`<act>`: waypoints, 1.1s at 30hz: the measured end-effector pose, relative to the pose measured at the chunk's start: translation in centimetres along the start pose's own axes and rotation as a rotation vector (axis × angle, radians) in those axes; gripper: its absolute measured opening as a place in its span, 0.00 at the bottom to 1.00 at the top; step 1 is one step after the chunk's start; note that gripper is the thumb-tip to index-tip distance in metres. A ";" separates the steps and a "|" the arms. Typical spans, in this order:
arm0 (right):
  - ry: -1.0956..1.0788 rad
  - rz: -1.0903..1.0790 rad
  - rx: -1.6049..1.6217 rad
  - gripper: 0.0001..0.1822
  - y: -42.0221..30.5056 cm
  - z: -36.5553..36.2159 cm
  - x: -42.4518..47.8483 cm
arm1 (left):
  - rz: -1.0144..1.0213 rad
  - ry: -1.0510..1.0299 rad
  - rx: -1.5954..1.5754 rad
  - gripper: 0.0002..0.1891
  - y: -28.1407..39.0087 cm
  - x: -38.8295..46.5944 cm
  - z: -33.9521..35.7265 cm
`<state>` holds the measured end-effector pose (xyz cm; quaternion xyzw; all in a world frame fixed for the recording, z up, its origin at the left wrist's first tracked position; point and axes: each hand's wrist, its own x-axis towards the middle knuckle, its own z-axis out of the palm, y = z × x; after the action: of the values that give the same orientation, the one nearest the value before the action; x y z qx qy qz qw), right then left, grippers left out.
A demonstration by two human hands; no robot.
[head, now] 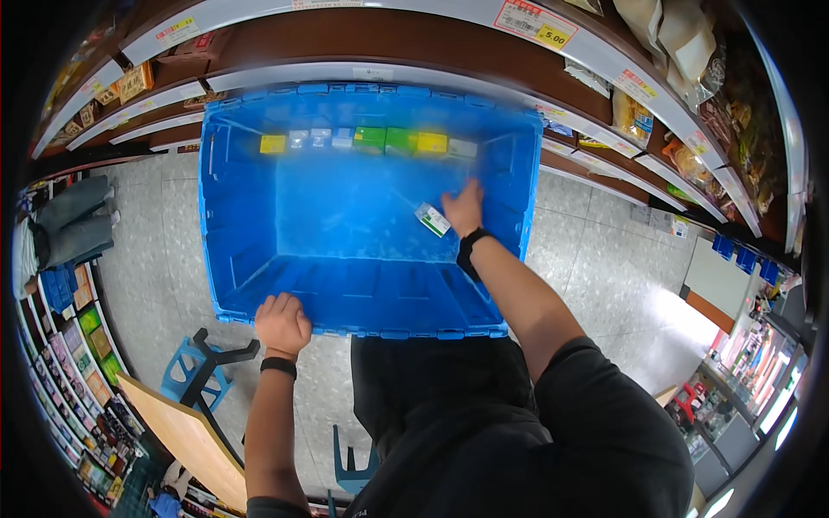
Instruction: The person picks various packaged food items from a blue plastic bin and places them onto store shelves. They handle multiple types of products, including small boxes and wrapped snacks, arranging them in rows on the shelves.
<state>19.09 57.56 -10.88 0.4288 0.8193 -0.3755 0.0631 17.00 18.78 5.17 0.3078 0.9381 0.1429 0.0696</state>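
In front of me is a deep blue plastic crate (324,207) with its top uncovered. My left hand (283,324) is curled over the crate's near rim, left of centre. Inside, towards the right wall, my right hand (464,206) reaches down with thumb and fingers apart and nothing visible between them. A small white and green carton (432,220) lies at a slant on the crate floor, just left of that hand. Along the far wall runs a row of several small boxes, among them a yellow box (272,144), a green box (370,140) and another yellow box (432,143).
Shelving (388,45) with price labels and packaged food curves beyond the crate. At lower left are a wooden tabletop (188,440) and a blue stool (194,375). A person (71,220) is near the left shelves. Grey tiled floor (583,259) flanks the crate.
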 end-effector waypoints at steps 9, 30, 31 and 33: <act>-0.328 0.081 -0.322 0.31 1.9 2.1 -3.7 | 0.013 0.019 0.011 0.05 -0.2 0.4 -0.3; -0.270 -0.456 0.031 0.27 -22.6 23.9 -1.6 | 0.021 0.161 -0.113 0.04 -1.7 -0.1 0.3; -0.270 -0.400 0.113 0.30 -23.4 25.1 -1.6 | 0.009 0.174 -0.115 0.04 -1.6 -0.2 0.2; -0.289 -0.310 0.294 0.34 -23.6 27.3 -1.1 | 0.008 0.220 -0.121 0.04 -1.7 0.0 0.2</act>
<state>-3.90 30.29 -16.51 0.2444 0.7942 -0.5533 0.0579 16.07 17.46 4.47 0.2891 0.9285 0.2326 -0.0160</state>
